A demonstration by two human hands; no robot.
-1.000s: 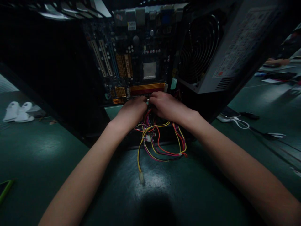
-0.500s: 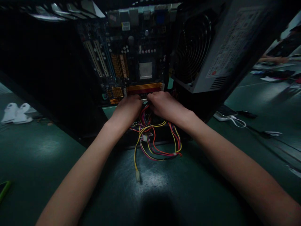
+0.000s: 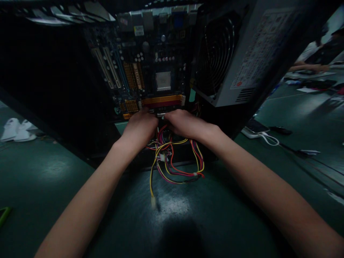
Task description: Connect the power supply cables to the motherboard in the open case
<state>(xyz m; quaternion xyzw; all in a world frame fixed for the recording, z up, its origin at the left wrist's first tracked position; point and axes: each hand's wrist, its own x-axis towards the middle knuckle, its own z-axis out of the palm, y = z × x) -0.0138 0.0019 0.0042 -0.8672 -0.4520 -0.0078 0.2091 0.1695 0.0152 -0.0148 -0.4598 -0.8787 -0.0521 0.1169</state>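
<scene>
Inside an open black computer case, a motherboard [image 3: 150, 57] stands upright with yellow and red memory slots [image 3: 162, 101] near its lower edge. Just below the slots, my left hand [image 3: 141, 125] has its fingers bent against the board's bottom edge; what they hold, if anything, is hidden. Close on its right, my right hand [image 3: 182, 122] is closed, its fingertips hidden near the same edge. A bundle of coloured cables [image 3: 172, 172] hangs beneath both hands, and a white connector [image 3: 153, 202] dangles from the yellow wires.
The grey power supply [image 3: 248, 61] with its round fan grille is at the case's upper right. A phone [image 3: 256, 126] with a white cable lies on the green floor at right. White shoes [image 3: 18, 129] are at left. Another person's arm [image 3: 309, 67] shows at far right.
My left hand has moved slightly down and left, and a small gap now shows between the hands. The case and cables appear slightly farther left in view.
</scene>
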